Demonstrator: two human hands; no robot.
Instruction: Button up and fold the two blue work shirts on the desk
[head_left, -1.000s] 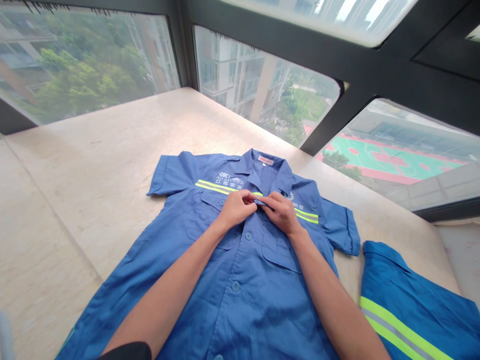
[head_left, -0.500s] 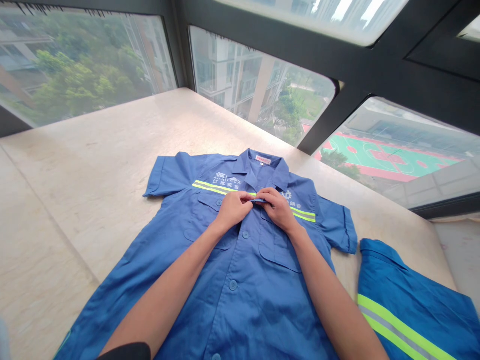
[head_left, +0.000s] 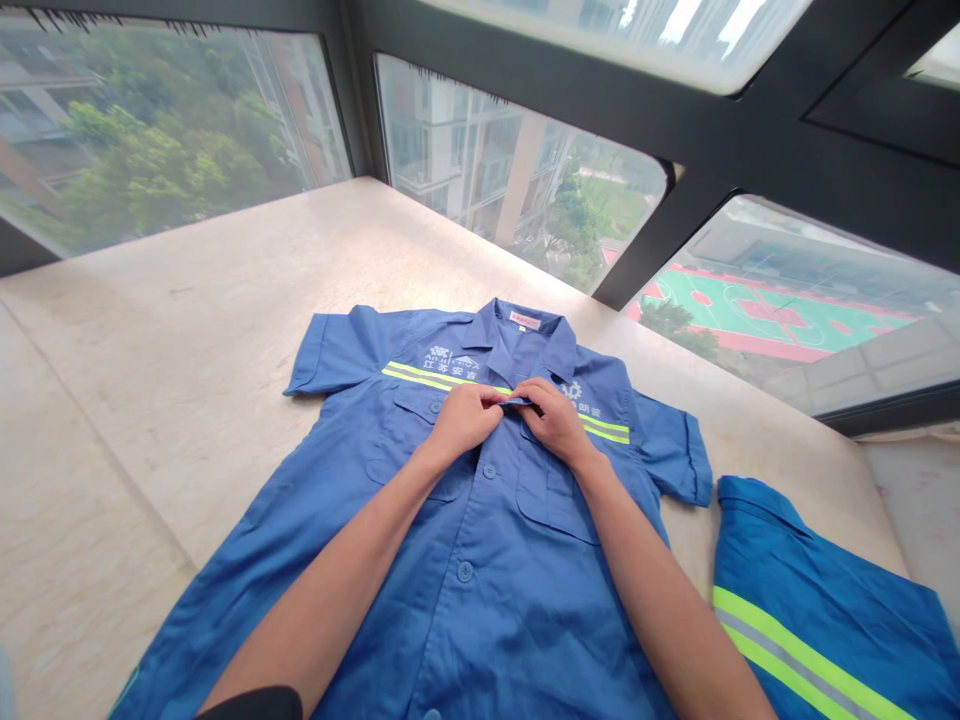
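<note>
A blue short-sleeved work shirt [head_left: 525, 600] lies spread face up, its collar pointing away from me. Yellow and grey reflective bands cross its chest, with white printing above them. My left hand [head_left: 466, 418] and my right hand [head_left: 551, 415] meet at the front placket at chest height, each pinching the fabric edge, which is lifted a little. Any button between the fingertips is hidden. Below the hands, a button [head_left: 490, 471] and another button [head_left: 465, 571] sit on the placket.
On the right lies a folded blue garment [head_left: 817, 560] with yellow and grey bands. Both rest on a pale stone-like surface [head_left: 187, 400]. Dark window frames [head_left: 630, 250] border it at the back and right.
Both hands keep their pinch on the placket, with only slight finger movement. The view has shifted very slightly.
</note>
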